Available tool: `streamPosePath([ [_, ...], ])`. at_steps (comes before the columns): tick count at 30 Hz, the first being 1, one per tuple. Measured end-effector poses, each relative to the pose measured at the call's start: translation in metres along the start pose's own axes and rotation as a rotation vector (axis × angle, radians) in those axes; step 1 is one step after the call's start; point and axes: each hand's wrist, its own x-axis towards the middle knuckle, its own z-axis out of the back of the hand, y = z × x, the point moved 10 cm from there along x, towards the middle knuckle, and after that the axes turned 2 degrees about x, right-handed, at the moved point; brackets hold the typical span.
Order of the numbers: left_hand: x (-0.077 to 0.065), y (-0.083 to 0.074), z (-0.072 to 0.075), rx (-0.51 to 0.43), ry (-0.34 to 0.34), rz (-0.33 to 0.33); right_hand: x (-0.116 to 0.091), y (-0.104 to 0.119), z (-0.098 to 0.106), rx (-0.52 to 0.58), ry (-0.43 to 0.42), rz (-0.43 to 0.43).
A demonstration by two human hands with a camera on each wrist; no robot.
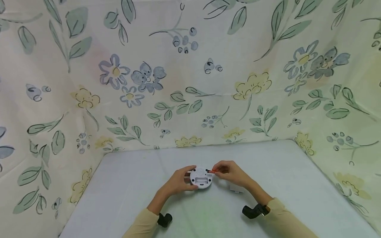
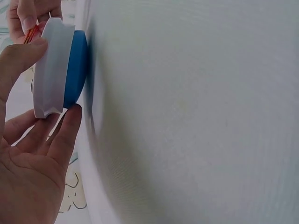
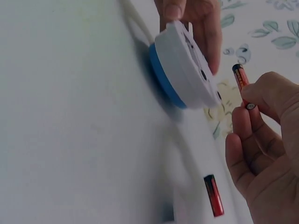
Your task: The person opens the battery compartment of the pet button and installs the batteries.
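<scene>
Head view — my left hand grips the gadget, its slot left of the battery my right hand pinches.

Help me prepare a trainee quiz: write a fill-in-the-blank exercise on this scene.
The right hand pinches a cylindrical ____.
The left hand holds a device whose outline is ____.
Its lower part is coloured ____.
A second one, lying unheld, is black and ____.

Missing words: battery; round; blue; red.
</scene>
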Motion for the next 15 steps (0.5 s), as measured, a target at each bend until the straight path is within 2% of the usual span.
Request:
streamPosePath([
  [9,-0.002,0.000,-0.003,-0.055,-0.014,-0.012,0.004,0.004,-0.019,-0.042,0.047,0.033],
  [15,-0.002,0.000,-0.003,-0.040,-0.051,-0.007,0.004,0.005,-0.024,-0.056,0.064,0.028],
])
